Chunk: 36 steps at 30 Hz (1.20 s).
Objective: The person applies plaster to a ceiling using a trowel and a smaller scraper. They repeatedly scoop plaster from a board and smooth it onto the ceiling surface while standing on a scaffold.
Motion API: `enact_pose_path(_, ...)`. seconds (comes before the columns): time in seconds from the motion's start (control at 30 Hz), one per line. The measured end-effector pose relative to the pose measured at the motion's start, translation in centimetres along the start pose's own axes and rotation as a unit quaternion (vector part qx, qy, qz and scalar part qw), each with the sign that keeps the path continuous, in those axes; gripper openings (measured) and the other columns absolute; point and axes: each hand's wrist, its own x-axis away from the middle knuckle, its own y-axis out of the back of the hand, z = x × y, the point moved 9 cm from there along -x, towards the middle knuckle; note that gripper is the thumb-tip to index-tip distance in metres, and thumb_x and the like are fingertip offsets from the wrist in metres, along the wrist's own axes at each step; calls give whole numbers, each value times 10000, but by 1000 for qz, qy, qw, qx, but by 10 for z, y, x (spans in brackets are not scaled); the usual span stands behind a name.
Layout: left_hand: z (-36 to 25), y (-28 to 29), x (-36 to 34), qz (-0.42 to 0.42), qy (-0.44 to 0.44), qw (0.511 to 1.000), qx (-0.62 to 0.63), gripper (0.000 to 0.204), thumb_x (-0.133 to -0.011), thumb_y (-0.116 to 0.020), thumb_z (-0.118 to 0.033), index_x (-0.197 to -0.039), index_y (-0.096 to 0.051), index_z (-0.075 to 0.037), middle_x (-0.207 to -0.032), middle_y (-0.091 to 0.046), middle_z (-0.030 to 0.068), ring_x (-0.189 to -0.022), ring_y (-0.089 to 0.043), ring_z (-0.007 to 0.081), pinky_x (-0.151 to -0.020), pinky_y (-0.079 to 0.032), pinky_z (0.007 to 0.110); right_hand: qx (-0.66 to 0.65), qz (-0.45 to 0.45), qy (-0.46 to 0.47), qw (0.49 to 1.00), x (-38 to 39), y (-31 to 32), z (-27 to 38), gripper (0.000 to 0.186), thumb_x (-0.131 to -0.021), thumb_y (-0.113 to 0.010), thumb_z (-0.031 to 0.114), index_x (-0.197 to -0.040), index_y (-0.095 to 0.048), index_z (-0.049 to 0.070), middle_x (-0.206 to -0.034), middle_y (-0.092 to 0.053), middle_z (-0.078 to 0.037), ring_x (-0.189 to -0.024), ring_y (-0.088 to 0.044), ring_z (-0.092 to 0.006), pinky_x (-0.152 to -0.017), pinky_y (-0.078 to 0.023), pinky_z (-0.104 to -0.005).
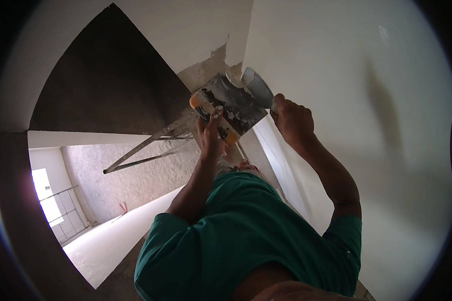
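My left hand is closed round the handle of a wide plastering blade, which has orange ends on its handle and dark, putty-smeared metal. In my right hand is a putty knife with a broad grey blade. The knife's blade lies at the upper right edge of the wide blade, apparently touching it. A dab of white putty shows between the two tools. Behind them, a rough grey unfinished patch borders smooth white wall at the corner.
A white wall rises close on my right. Metal bars stick out at the left over a rough, pale floor. Beyond the opening are a metal railing and a bright window. A dark panel-like surface stands upper left.
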Motion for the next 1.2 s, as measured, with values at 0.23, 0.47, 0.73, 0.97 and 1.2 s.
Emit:
enact_pose_path(0.23, -75, -28, -15, 13, -88, 996, 28, 224, -877, -609, -69, -1077, -580, 27, -1018, -612, 55, -940, -563, 130, -817, -440, 264, 53, 18, 16, 998, 15, -9, 6, 172, -853, -605, 191, -895, -507, 56, -737, -634, -120, -659, -660, -301, -572, -542, -419)
enact_pose_path(0.47, -96, -11, -37, 48, -98, 993, -49, 278, -853, -664, -75, -1102, -593, 28, -1026, -647, 63, -908, -597, 144, -821, -448, 275, -257, 27, -100, 961, 7, 6, -42, 308, -844, -667, 297, -908, -611, 1, -783, -660, -206, -756, -659, -360, -709, -515, -458)
enact_pose_path(0.73, -77, -59, 4, 158, -233, 872, -401, 305, -768, -717, -78, -1067, -657, -73, -1056, -659, 122, -919, -627, 262, -839, -488, 354, -243, 43, -66, 967, 5, 2, -38, 273, -807, -698, 232, -929, -633, -3, -797, -666, -219, -768, -651, -388, -700, -516, -432)
enact_pose_path(0.97, -76, -59, 2, 212, -389, 763, -470, 421, -706, -684, -9, -1113, -651, -113, -1091, -656, 78, -981, -587, 278, -859, -474, 395, -271, 14, -38, 962, 20, -4, -41, 266, -788, -720, 198, -915, -628, -17, -729, -653, -209, -677, -648, -364, -629, -502, -423)
enact_pose_path(1.2, 109, 215, -68, -42, -21, 777, -627, 345, -809, -568, -119, -1150, -616, -114, -1100, -637, 181, -1044, -603, 361, -860, -468, 489, -376, -87, -57, 921, 45, -38, -60, 251, -843, -661, 233, -873, -651, -16, -598, -609, -70, -440, -558, -142, -459, -468, -319)
